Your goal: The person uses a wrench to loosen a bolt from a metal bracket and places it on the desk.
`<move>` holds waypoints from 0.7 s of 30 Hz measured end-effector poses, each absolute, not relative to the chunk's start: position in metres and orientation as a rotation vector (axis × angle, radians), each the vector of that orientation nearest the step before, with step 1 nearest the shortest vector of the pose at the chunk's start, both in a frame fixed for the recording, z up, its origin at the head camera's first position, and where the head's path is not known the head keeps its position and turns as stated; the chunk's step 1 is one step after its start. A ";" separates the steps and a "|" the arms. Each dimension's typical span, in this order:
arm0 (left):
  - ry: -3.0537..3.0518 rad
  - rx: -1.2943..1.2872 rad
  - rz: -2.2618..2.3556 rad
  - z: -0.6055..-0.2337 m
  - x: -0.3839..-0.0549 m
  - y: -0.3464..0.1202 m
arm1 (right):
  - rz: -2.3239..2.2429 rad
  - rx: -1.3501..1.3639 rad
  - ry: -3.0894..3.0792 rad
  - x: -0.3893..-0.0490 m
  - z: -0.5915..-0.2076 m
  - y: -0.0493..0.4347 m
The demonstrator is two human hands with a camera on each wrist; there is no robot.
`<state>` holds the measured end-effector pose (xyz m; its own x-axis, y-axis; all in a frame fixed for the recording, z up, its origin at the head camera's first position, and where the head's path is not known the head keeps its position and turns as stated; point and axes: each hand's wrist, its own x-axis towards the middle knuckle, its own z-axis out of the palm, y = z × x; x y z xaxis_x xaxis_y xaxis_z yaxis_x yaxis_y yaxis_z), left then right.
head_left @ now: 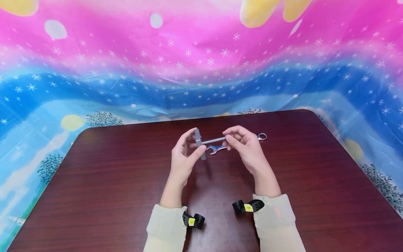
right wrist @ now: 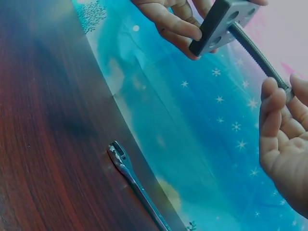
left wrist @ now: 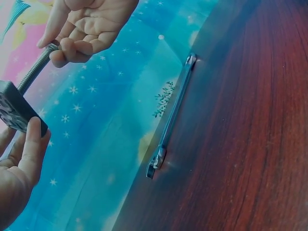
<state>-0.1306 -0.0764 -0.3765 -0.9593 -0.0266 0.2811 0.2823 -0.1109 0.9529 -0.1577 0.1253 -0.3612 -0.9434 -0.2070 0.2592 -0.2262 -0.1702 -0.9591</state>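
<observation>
My left hand (head_left: pixel 182 157) grips a grey rectangular plate with round holes (right wrist: pixel 240 17) by its edges, above the table. A long threaded bolt (right wrist: pixel 255 54) stands out from the plate's face toward the right. At its far end, the fingertips and thumb of my right hand (head_left: pixel 247 148) pinch the bolt; a small wider piece shows there, half covered by fingers, and I cannot tell whether it is a head or a nut. Below and behind the hands, a silver combination wrench (left wrist: pixel 175 115) lies on the table, partly hidden by the right hand in the head view.
The dark red wooden table (head_left: pixel 119 182) has rounded far corners. A pink and blue curtain with snowflakes (head_left: pixel 189 70) hangs round its back and sides. Each sleeve cuff carries a black wrist camera, the left one (head_left: pixel 198 221) and the right one (head_left: pixel 239 207).
</observation>
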 end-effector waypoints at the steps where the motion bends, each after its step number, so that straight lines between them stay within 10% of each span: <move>1: -1.937 -0.282 -2.184 -0.377 -0.130 -0.077 | 2.353 0.545 -1.998 -0.157 -0.361 0.126; 21: -1.925 -0.214 -2.187 -0.375 -0.130 -0.078 | 2.407 0.602 -1.893 -0.154 -0.359 0.132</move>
<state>-0.1295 -0.0784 -0.3746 -0.9652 -0.0680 0.2526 0.2591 -0.1177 0.9586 -0.1541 0.1323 -0.3594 -0.9254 -0.2179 0.3100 -0.2499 -0.2640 -0.9316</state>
